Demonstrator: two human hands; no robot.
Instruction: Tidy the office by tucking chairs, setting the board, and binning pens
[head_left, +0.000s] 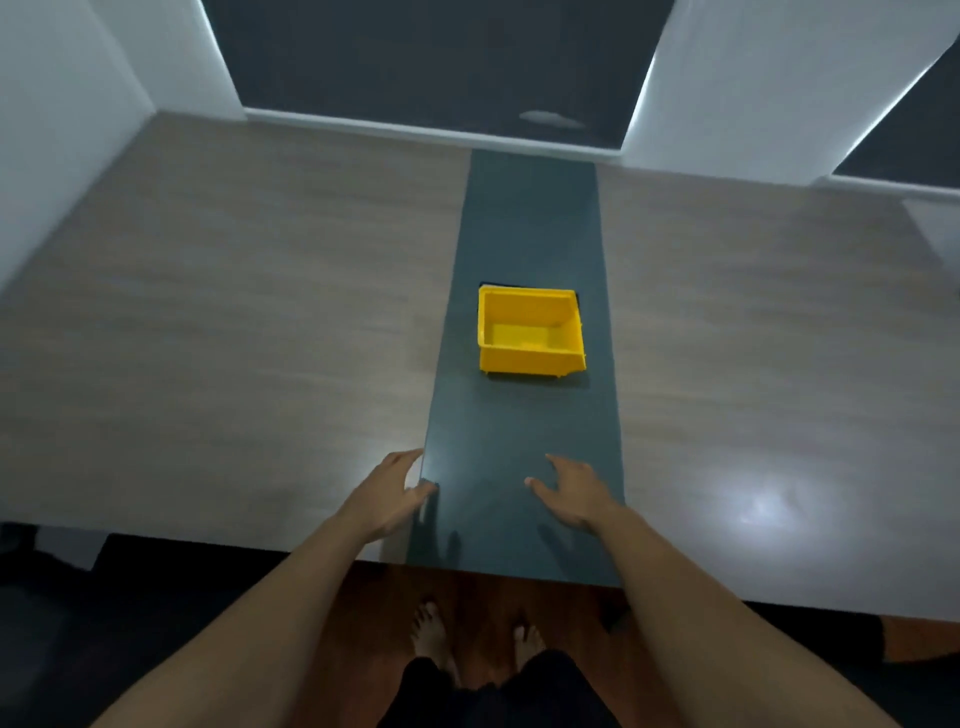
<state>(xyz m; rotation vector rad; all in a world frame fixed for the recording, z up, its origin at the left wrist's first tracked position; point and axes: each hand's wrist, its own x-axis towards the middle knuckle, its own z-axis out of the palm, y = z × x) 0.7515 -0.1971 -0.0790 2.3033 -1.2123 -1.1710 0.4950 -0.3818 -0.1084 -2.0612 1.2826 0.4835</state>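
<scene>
A yellow bin (531, 332) sits upright on the dark centre strip (524, 218) that runs down the middle of a wood-grain surface (234, 312), roughly halfway along the strip and slightly towards its right edge. The bin's open top faces up and its inside looks empty; no pens show in it or anywhere on the surface. Both bare forearms reach forward from the bottom of the view over the near edge of the surface. The left hand (387, 493) hovers at the left border of the strip, its fingers loosely spread and its grip wide with nothing in it; whether the fingertips touch the surface cannot be told, though faint reflections of them show on the dark strip just below. The right hand (571, 493) is over the strip's near right part, palm down, fingers spread, its grip also wide and holding nothing. Both hands are well short of the bin, which stands apart from them farther along the strip. A bright glare patch (763, 506) lies on the surface to the right of the right hand. Below the near edge, two bare feet (431, 631) stand on a reddish-brown floor (483, 587). Beyond the far edge, white wall sections (727, 78) frame dark panels (431, 57).
</scene>
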